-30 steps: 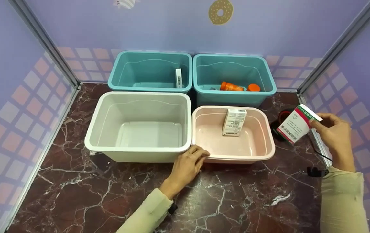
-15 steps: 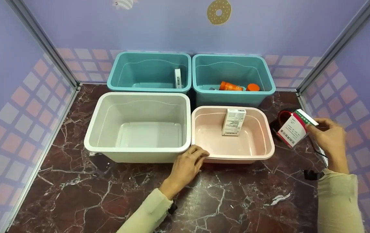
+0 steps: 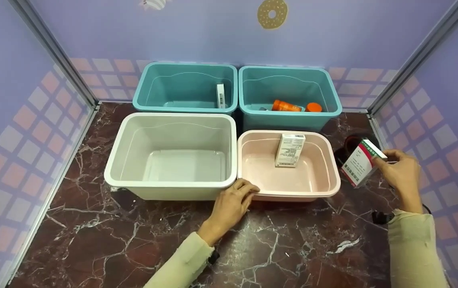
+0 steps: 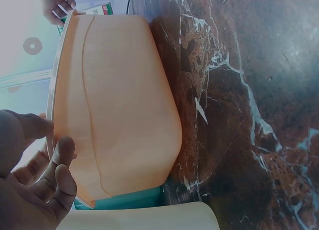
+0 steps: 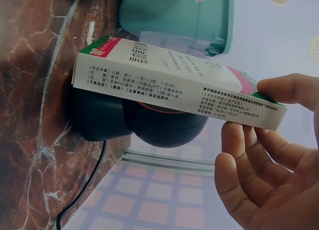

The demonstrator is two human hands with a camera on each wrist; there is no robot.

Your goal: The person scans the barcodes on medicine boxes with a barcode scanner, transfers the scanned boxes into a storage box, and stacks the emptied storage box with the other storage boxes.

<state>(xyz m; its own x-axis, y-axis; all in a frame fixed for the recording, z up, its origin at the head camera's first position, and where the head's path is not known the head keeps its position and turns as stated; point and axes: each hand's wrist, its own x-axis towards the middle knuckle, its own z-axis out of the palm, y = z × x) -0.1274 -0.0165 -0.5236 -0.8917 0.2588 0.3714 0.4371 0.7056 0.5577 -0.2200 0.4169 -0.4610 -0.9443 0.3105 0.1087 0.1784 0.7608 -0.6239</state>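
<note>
A small booth (image 3: 1,80) is shown: the marble-patterned desk (image 3: 93,240) is enclosed behind and at both sides by lilac panels (image 3: 197,36), joined by metal strips (image 3: 55,52).

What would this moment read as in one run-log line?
left hand: grips rim of pink bin | right hand: pinches red-striped box beside pink bin | inside pink bin: white box

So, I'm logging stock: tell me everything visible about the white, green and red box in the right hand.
The rectangular white box, with green and red bands and dark Chinese print, looks like cardboard. No open flap shows. It is tilted, right of the pale pink plastic bin, partly hiding a rounded black device. The right hand pinches its upper end. Whether it touches the dark marbled tabletop is unclear.
</note>
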